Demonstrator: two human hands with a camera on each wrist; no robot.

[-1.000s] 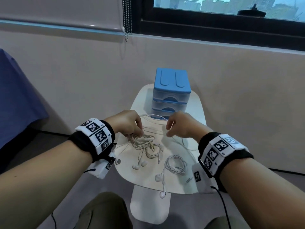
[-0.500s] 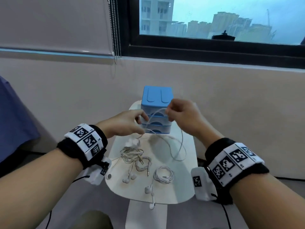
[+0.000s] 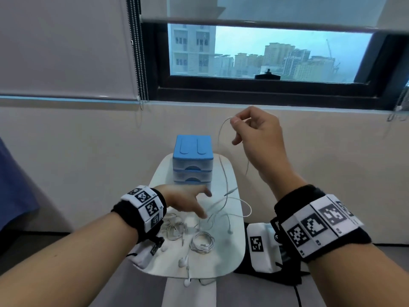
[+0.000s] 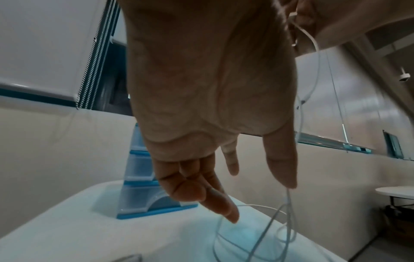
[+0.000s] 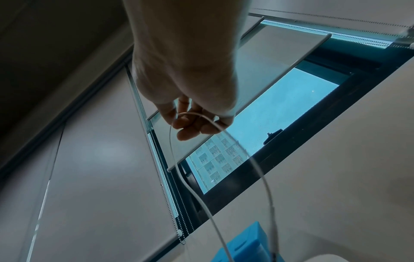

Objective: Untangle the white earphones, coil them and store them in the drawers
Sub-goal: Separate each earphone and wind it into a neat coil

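— Where is the thin white earphone cable (image 3: pixel 222 171) just now?
— Lifted. The right hand (image 3: pixel 256 134) is raised at about one o'clock from the small blue-topped plastic drawer unit (image 3: pixel 192 160), and it pinches the cable between thumb and forefinger; the right wrist view shows the cable (image 5: pixel 201 177) looped over those fingertips and hanging down in two strands.
— And the lower end?
— It trails onto the white oval desk (image 3: pixel 234 251), at three to five o'clock from the drawer unit, with a plug and one earbud lying there.
— The left hand (image 3: pixel 183 201)?
— Low over the desk, at six o'clock from the drawers, fingers spread and relaxed. In the left wrist view its fingers (image 4: pixel 224 207) point down at the cable loops; whether they touch a strand I cannot tell.
— Anything else on the desk?
— A coiled white earphone set (image 3: pixel 202 242) near the front edge, a tangled beige earphone bundle (image 3: pixel 174 228) at its nine o'clock, and loose white earbuds (image 3: pixel 183 262) at the front rim.
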